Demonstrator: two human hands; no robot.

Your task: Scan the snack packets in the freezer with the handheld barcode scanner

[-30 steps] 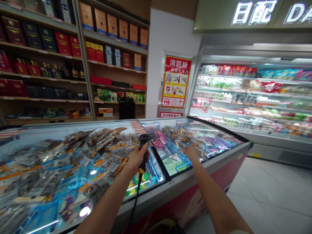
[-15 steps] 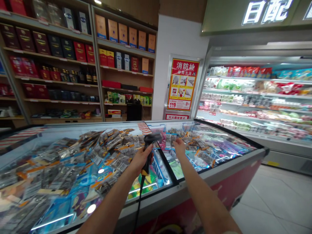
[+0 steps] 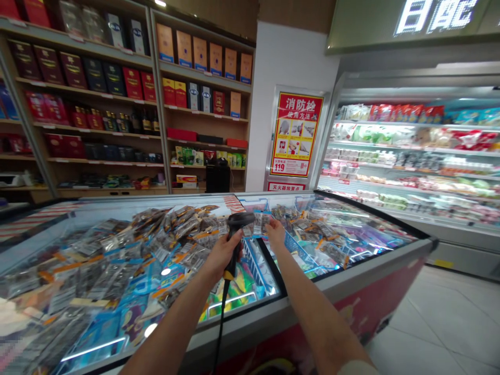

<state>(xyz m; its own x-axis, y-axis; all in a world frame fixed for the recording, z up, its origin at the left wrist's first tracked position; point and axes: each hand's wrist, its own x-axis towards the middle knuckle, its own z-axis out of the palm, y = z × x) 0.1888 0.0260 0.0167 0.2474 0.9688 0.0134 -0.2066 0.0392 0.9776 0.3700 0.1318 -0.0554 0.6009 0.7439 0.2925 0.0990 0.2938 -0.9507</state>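
Barcode scanner (image 3: 239,221) in L hand (image 3: 223,256), fingers wrapped round it; nose twd small pkt (image 3: 258,225) pinched in R hand (image 3: 276,232) fingertips. Loose pkts (image 3: 182,225) L of L fingers, atop chest freezer (image 3: 359,276); hydrant poster (image 3: 297,130) well beyond R fingers.

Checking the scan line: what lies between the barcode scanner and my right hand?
In the head view: a small blue-topped packet, held in your right hand.
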